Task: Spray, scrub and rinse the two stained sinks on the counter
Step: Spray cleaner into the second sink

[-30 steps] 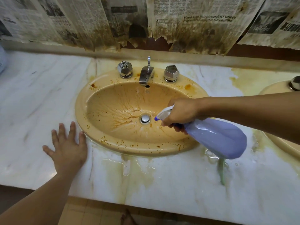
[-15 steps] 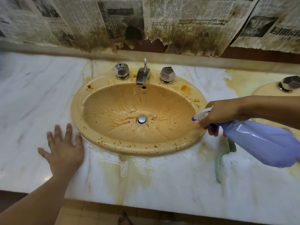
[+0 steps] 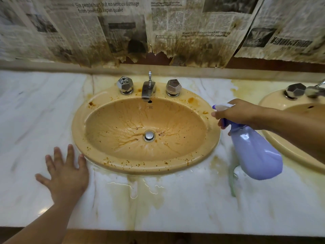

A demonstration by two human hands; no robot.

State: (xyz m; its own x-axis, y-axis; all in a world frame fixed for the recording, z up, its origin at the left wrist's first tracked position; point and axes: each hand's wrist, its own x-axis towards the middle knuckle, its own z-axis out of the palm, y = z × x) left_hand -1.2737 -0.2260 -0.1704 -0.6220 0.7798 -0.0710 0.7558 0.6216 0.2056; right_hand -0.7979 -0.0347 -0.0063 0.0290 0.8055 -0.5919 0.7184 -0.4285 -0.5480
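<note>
A tan oval sink sits in the marble counter, streaked and speckled with brown stains around its chrome drain. My right hand grips the trigger head of a lilac spray bottle, held above the counter just right of the sink's rim, nozzle pointing left. My left hand lies flat and spread on the counter at the sink's front left edge. A second tan sink shows partly at the far right, behind my right forearm.
A chrome tap with two faceted knobs stands behind the basin. A green brush handle lies on the counter under the bottle. Yellow stains and water puddles mark the marble. Stained newspaper covers the wall.
My right hand has drawn the spray bottle from over the basin's middle to the right, past the rim. My left hand has stayed flat on the counter.
</note>
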